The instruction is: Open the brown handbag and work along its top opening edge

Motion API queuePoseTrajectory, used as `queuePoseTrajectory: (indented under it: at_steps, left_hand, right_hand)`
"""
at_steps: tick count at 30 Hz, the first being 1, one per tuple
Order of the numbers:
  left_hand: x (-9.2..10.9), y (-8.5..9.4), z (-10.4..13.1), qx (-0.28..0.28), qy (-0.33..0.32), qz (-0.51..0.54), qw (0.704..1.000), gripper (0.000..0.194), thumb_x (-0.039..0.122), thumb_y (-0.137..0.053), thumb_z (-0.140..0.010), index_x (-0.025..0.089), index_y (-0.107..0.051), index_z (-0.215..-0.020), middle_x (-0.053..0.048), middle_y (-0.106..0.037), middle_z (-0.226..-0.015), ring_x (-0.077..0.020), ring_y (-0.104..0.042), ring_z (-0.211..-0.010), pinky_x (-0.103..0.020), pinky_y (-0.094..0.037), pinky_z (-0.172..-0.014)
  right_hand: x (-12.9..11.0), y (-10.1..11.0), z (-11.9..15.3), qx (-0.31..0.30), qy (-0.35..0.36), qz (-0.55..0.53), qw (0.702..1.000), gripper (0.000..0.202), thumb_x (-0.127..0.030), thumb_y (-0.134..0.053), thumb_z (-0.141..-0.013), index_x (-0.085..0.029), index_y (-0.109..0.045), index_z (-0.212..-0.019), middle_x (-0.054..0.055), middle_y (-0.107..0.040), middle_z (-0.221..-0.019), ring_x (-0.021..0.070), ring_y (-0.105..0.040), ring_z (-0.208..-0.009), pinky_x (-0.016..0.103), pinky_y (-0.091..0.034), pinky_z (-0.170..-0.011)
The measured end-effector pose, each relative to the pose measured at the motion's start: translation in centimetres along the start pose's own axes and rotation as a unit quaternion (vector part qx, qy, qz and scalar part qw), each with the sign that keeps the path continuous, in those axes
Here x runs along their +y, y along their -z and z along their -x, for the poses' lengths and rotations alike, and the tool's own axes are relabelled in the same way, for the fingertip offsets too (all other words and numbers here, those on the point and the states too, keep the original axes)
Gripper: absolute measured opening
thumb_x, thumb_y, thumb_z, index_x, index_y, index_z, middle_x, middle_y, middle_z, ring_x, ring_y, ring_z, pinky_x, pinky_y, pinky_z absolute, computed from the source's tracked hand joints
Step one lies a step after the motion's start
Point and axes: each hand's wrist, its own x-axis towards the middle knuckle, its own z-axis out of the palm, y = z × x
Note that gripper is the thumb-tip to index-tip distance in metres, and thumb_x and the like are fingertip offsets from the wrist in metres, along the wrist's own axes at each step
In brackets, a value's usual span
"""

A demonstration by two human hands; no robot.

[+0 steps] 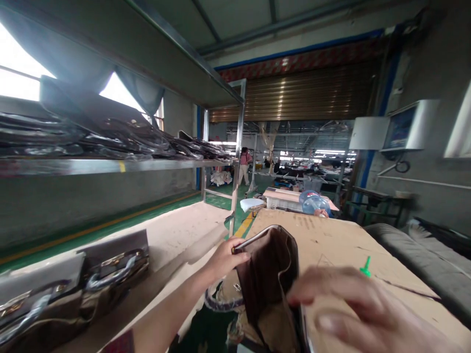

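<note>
My left hand [225, 257] grips the upper left rim of an open brown bag [270, 279], fingers curled over its edge. The bag stands upright between a shelf table and a cardboard-covered table, its mouth pulled wide. My right hand [353, 309] is close to the camera and blurred, fingers spread, with the fingertips at the bag's right side near the rim. I cannot tell whether it grips the bag. A loop of handle [221, 304] hangs below the bag.
Brown bags with metal handles [73, 289] lie on the low shelf at left. Dark wrapped bags [110, 132] are stacked on the metal rack above. A cardboard sheet [342, 240] bears a green pin [365, 267]. A water jug [314, 202] and a distant person [244, 166] are beyond.
</note>
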Motion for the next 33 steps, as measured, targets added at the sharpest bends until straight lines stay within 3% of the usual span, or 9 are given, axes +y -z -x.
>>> queuePoseTrajectory:
  at_steps: [2, 5, 9, 16, 21, 33]
  left_hand:
    - [0.5, -0.3, 0.4, 0.021, 0.010, 0.040, 0.999, 0.043, 0.039, -0.071, -0.078, 0.016, -0.076, -0.115, -0.007, -0.075, -0.108, -0.0279, -0.065, -0.104, -0.034, -0.046, -0.091]
    - [0.9, -0.6, 1.0, 0.031, 0.013, 0.071, 0.997, 0.042, 0.042, -0.075, -0.077, 0.016, -0.078, -0.111, -0.004, -0.077, -0.100, -0.0256, -0.065, -0.097, -0.032, -0.045, -0.085]
    - [0.8, -0.8, 1.4, 0.057, 0.028, 0.128, 0.990, 0.042, 0.038, -0.079, -0.071, 0.013, -0.080, -0.105, -0.004, -0.077, -0.094, -0.0236, -0.063, -0.090, -0.032, -0.043, -0.083]
    - [0.2, -1.2, 1.2, 0.079, 0.039, 0.162, 0.983, 0.039, 0.031, -0.082, -0.066, 0.015, -0.080, -0.101, -0.006, -0.078, -0.099, -0.0247, -0.064, -0.096, -0.034, -0.045, -0.091]
    - [0.3, -1.4, 1.2, 0.088, 0.038, 0.154, 0.983, 0.033, 0.032, -0.080, -0.067, 0.015, -0.081, -0.095, -0.005, -0.076, -0.093, -0.0236, -0.063, -0.092, -0.033, -0.044, -0.087]
    - [0.9, -1.6, 1.4, 0.082, 0.054, 0.174, 0.980, 0.032, 0.032, -0.081, -0.063, 0.016, -0.083, -0.090, -0.005, -0.077, -0.088, -0.0233, -0.063, -0.088, -0.031, -0.044, -0.082]
  right_hand:
    - [2.7, -0.2, -4.5, 0.062, -0.021, -0.062, 0.996, 0.019, -0.034, -0.059, -0.104, -0.030, -0.075, -0.110, 0.003, -0.076, -0.108, 0.0196, -0.073, -0.099, 0.030, -0.060, -0.082]
    - [6.1, -2.2, -10.2, 0.075, -0.022, 0.019, 0.997, 0.016, -0.013, -0.063, -0.095, -0.020, -0.077, -0.098, 0.004, -0.071, -0.096, 0.0169, -0.068, -0.086, 0.027, -0.054, -0.074]
    - [8.1, -4.8, -13.6, 0.039, -0.019, 0.087, 0.995, 0.019, -0.001, -0.071, -0.082, -0.018, -0.078, -0.087, 0.005, -0.068, -0.094, 0.0225, -0.061, -0.098, 0.036, -0.047, -0.093]
    - [9.2, -6.2, -14.6, -0.007, -0.049, 0.146, 0.988, 0.007, -0.012, -0.080, -0.084, -0.018, -0.080, -0.088, 0.007, -0.067, -0.094, 0.0248, -0.056, -0.100, 0.035, -0.047, -0.091]
    - [9.3, -6.7, -14.8, -0.009, -0.057, 0.162, 0.985, 0.009, -0.011, -0.076, -0.087, -0.019, -0.079, -0.083, 0.005, -0.069, -0.093, 0.0228, -0.058, -0.100, 0.033, -0.047, -0.091]
    - [8.2, -7.0, -15.1, -0.007, -0.083, 0.246, 0.966, 0.016, -0.017, -0.065, -0.090, -0.017, -0.077, -0.079, 0.011, -0.071, -0.097, 0.0281, -0.060, -0.105, 0.036, -0.049, -0.089]
